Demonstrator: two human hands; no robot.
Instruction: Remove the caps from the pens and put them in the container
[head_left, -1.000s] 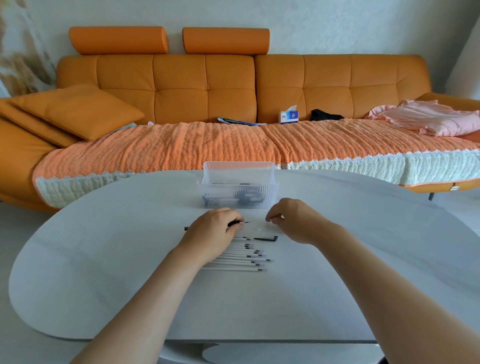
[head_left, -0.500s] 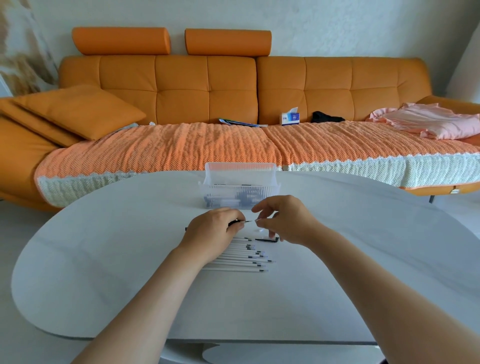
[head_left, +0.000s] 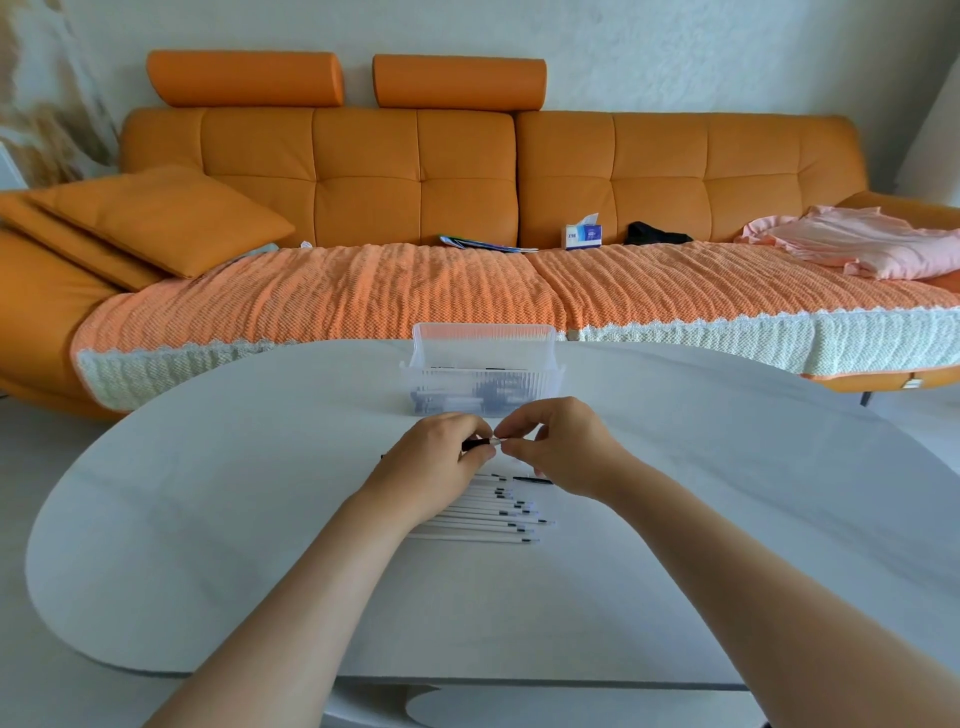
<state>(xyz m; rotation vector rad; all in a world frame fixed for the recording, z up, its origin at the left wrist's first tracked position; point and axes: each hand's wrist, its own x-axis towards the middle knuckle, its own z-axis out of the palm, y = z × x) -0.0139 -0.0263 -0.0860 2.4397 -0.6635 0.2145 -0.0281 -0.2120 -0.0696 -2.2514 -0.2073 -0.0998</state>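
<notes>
Pen gripped in curled left hand, just before container; right hand pinches its cap. Risk: a jerky pull lets the small cap slip and roll among pens.

Between the left hand and the right hand, the pen shows black, with an end that may be clear or silver. Beneath the hands lie white pens with black tips, on a pale grey table. Beyond the hands stands a clear ribbed container, with an orange sofa behind it and a cream-edged orange woven throw.
</notes>
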